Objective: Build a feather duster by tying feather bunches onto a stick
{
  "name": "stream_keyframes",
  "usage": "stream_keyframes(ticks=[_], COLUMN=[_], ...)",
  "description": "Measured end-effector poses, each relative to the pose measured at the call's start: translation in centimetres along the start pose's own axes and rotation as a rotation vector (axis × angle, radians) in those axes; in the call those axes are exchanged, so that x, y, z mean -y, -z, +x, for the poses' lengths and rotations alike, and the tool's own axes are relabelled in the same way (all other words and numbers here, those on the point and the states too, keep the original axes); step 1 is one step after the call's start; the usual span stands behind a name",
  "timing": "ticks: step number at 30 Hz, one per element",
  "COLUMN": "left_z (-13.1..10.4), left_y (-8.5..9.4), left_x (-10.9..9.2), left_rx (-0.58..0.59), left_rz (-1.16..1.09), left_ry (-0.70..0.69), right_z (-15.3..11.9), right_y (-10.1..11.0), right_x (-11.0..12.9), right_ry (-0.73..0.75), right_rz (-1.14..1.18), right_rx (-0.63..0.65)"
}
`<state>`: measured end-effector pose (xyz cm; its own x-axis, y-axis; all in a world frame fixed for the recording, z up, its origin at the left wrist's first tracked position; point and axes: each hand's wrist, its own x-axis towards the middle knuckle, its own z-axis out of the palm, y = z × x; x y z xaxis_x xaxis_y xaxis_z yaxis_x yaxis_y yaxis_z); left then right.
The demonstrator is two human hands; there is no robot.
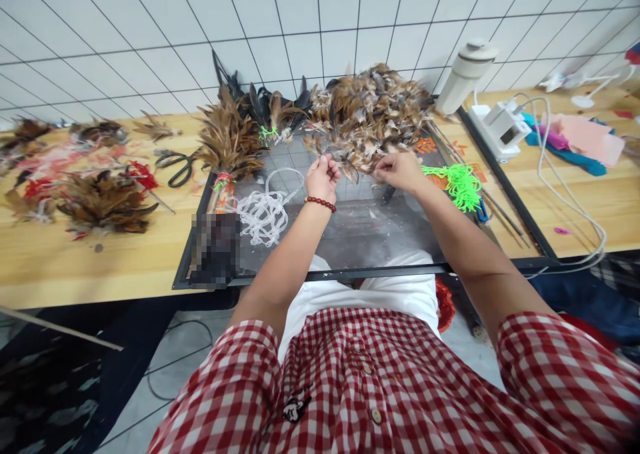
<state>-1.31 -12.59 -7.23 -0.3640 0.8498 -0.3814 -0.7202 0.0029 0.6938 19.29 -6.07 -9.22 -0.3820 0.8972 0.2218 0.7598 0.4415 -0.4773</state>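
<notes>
A big heap of loose brown and grey feathers (375,114) lies against the tiled wall. My left hand (324,177), palm partly up, is closed with its fingertips pressed together just in front of the heap. What it pinches, if anything, is too small to make out. To its right, my right hand (400,171) has thumb and fingers closed at the heap's front edge; whatever sits in that pinch cannot be told from the feathers behind. Below my left hand is a tangle of clear white cord (264,217). Bright green cord (459,186) lies beyond my right wrist.
Feather bundles (230,137) stand at the back left. Black scissors (180,169) and another feather bunch (107,201) lie further left. A pale bottle (466,74), a power strip (495,131), and white cables (575,201) are on the right. A black-framed board (325,234) lies before me.
</notes>
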Motion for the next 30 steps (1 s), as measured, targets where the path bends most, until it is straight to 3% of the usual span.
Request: stream_keyframes(ticks=[4,10,17,22,27,30], left_z=[-0.1,-0.7,-0.6,-0.5,-0.8,-0.8], left_y=[0.0,-0.1,0.0,0.0,0.1,0.3], left_x=[0.2,0.8,1.6,1.7,2.1,2.5], left_rx=[0.002,0.100,0.175,0.253,0.374,0.403], left_rz=[0.030,0.196,0.422,0.653,0.928,1.005], left_ry=[-0.008,0.016,-0.118,-0.229,-0.235,-0.262], right_z=[-0.2,-0.1,-0.4,-0.9,-1.2,-1.1], right_y=[0.0,1.1,0.5,0.9,1.3,1.1], right_x=[0.2,0.7,2.6,3.6,4.1,4.1], right_ry=[0.046,0.140,0.051,0.110,0.092,0.084], right_rz=[-0.044,0.320,0.661,0.526,0.397,0.368], right_rx=[0.172,0.160,0.263,0.267,0.100,0.076])
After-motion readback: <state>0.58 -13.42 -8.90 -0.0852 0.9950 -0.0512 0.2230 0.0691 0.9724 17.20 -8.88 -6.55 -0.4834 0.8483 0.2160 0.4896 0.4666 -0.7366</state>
